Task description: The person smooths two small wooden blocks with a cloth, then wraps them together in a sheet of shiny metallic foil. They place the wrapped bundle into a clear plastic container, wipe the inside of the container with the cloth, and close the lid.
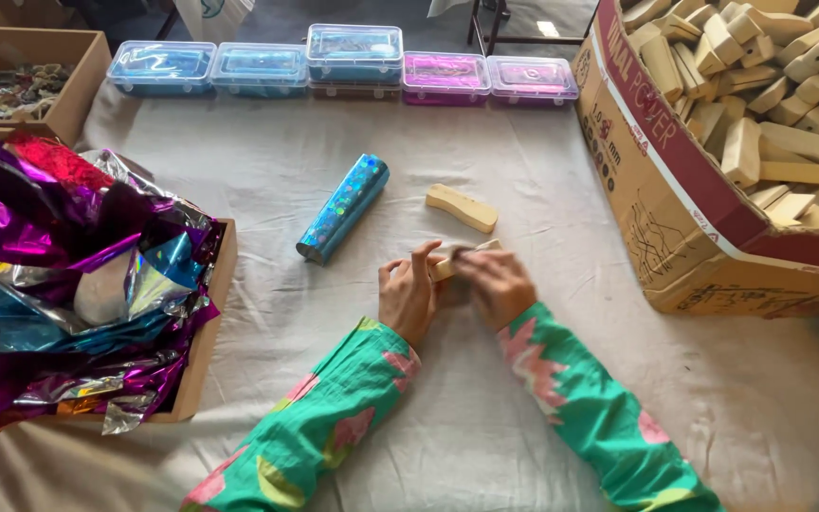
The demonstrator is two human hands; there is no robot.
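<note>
Head view: I see my left hand (408,296) and right hand (491,284) both gripping one wooden block (449,266) low over the tabletop (523,171), near the blue foil-wrapped block (343,208).

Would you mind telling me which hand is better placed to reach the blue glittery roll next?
Probably the left hand. The blue roll lies up and to its side with bare cloth between, while the right hand would have to cross over the wooden block both hold.
</note>
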